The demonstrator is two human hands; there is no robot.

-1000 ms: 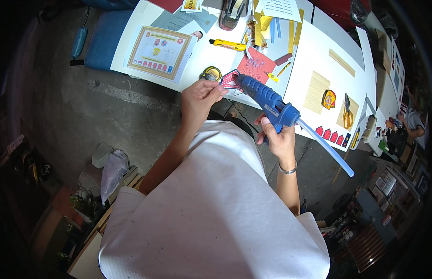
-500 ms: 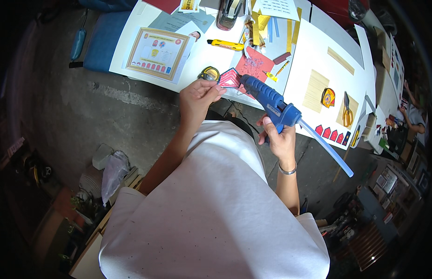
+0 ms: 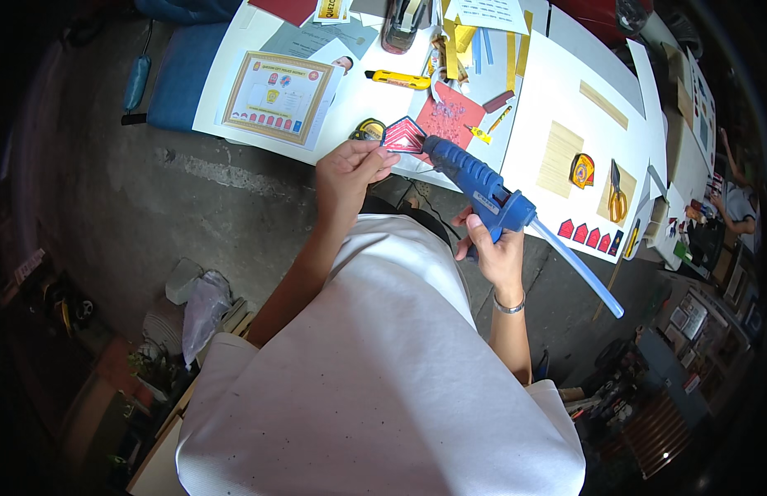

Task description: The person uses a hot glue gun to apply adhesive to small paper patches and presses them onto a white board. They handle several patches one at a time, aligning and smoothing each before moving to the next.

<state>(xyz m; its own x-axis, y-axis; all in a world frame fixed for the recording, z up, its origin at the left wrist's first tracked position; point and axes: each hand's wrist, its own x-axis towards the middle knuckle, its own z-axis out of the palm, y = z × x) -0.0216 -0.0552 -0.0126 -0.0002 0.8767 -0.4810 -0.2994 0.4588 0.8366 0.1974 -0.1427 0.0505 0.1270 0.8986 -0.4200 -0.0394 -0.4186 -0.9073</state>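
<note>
My left hand (image 3: pixel 350 169) pinches the left edge of a small red patch (image 3: pixel 404 136) with white chevron lines and a dark blue border. In my right hand (image 3: pixel 493 252) is a blue glue gun (image 3: pixel 474 182), its fingers wrapped round the handle. The gun's nozzle tip meets or nearly meets the patch's right side; I cannot tell whether they touch. A long translucent glue stick (image 3: pixel 578 269) sticks out of the gun's back. Just behind my left fingers lies a black and yellow tape measure (image 3: pixel 370 130).
A red sheet (image 3: pixel 445 116) with scattered bits lies beyond the patch, near a yellow utility knife (image 3: pixel 397 79). At left is a framed certificate (image 3: pixel 278 97). On the right board are scissors (image 3: pixel 617 198), a yellow-and-red badge (image 3: pixel 582 171) and several red house-shaped pieces (image 3: pixel 580 234).
The patch and my left hand have shifted slightly left and the patch has tilted a little. The glue gun has moved slightly left along with it.
</note>
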